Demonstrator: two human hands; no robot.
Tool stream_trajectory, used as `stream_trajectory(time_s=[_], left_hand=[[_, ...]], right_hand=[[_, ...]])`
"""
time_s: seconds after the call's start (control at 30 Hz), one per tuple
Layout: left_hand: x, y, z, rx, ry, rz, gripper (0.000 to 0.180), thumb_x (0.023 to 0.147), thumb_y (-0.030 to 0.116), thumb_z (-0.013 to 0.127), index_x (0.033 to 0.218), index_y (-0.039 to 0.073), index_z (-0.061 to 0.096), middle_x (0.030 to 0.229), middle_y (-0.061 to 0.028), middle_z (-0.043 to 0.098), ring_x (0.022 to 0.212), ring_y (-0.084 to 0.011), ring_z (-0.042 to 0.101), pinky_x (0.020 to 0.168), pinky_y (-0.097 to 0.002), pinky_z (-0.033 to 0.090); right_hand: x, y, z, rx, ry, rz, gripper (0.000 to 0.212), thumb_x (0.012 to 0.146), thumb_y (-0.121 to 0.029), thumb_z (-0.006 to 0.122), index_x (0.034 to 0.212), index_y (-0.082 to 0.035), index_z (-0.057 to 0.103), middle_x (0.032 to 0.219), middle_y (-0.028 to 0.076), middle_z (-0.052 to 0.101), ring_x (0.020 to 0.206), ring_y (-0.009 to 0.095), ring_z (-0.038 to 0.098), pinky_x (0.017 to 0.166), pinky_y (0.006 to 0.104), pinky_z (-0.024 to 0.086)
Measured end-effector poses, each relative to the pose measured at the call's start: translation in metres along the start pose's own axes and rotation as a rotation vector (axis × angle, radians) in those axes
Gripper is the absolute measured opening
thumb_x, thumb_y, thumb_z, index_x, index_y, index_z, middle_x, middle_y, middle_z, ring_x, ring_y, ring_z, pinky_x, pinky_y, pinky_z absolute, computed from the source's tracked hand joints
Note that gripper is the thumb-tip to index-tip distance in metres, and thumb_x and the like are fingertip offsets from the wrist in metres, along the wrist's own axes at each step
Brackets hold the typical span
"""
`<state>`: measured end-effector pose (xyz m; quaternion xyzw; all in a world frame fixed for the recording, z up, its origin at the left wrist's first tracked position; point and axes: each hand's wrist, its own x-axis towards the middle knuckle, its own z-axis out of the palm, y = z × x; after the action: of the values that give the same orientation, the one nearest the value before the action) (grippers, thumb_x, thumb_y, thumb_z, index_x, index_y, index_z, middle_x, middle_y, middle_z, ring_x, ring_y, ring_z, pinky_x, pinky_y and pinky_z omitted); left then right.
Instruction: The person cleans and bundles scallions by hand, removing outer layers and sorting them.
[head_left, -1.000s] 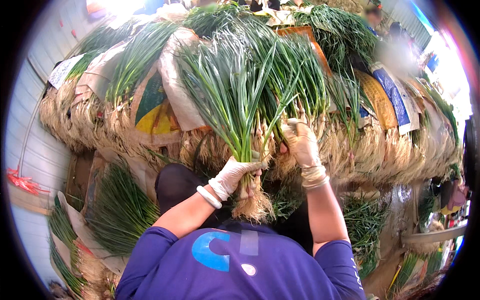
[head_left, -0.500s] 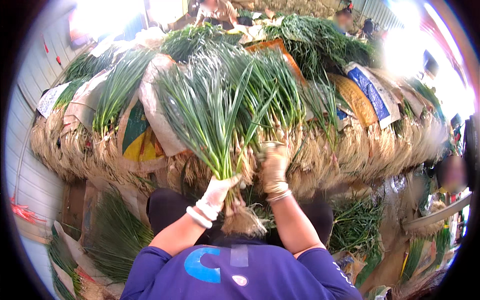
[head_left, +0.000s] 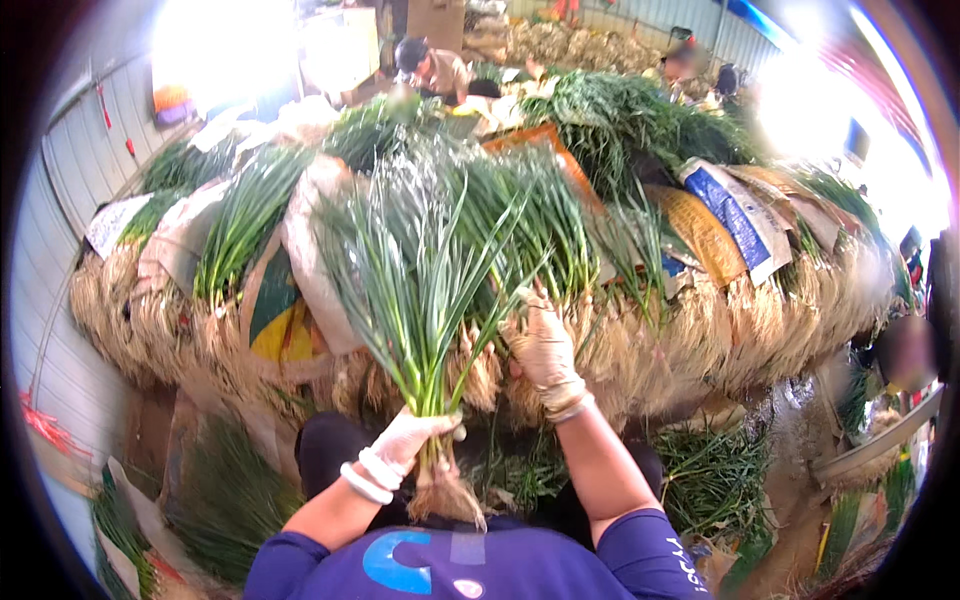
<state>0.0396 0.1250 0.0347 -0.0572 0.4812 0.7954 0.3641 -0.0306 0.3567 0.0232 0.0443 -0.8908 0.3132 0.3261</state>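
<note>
My gloved left hand (head_left: 408, 438) is closed around a bunch of green garlic (head_left: 425, 345) just above its roots. The long flat leaves fan up and away from me, and the pale root tuft (head_left: 443, 497) hangs below the fist. Ahead and to the right, my gloved right hand (head_left: 543, 345) is at the front of the heap of green garlic (head_left: 560, 225), thumb and fingers apart beside the stems. The fingertips are partly blurred among the leaves, and I make out nothing held there.
Sacking, including a blue-and-white sack (head_left: 735, 215) and an orange one (head_left: 707, 235), lies across the long heap. Loose green leaves (head_left: 715, 465) cover the floor at right. Another person (head_left: 435, 70) is beyond the heap. A corrugated wall (head_left: 75, 280) stands at left.
My left hand has moved slightly left and nearer to me, still gripping the bunch. My right hand remains at the heap, with its fingers now more spread. The view has tilted up.
</note>
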Motion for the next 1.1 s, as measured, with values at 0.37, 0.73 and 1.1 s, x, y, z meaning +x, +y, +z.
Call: stream_trajectory(time_s=[0.37,0.73,1.1], left_hand=[[-0.055,0.041,-0.009,-0.181,-0.166,-0.062,0.048,0.085,0.011,0.058,0.129,0.001,0.042,0.077,-0.0113,0.059,0.058,-0.0206,0.059,0.050,-0.0430,0.056],[-0.125,0.100,-0.005,-0.464,-0.320,0.416,0.065,0.087,0.014,0.052,0.145,0.009,0.021,0.067,-0.0008,0.046,0.068,-0.0124,0.048,0.069,-0.0317,0.046],[-0.015,0.084,-0.018,-0.180,0.042,0.421,0.030,0.081,0.010,0.062,0.106,-0.002,0.052,0.076,-0.0089,0.060,0.059,-0.0178,0.062,0.051,-0.0395,0.060]], right_hand=[[0.030,0.011,0.031,1.480,-0.460,0.785,0.015,0.084,-0.009,0.060,0.098,-0.006,0.055,0.074,0.001,0.058,0.055,0.008,0.051,0.047,0.0205,0.043],[-0.028,0.123,-0.121,0.798,-0.193,0.775,0.012,0.086,-0.010,0.060,0.097,-0.007,0.058,0.073,0.001,0.058,0.059,0.006,0.054,0.053,0.0191,0.044],[0.002,0.088,-0.059,0.005,-0.325,0.637,0.028,0.082,-0.029,0.060,0.089,-0.002,0.062,0.082,0.017,0.065,0.078,0.031,0.062,0.071,0.0382,0.047]])
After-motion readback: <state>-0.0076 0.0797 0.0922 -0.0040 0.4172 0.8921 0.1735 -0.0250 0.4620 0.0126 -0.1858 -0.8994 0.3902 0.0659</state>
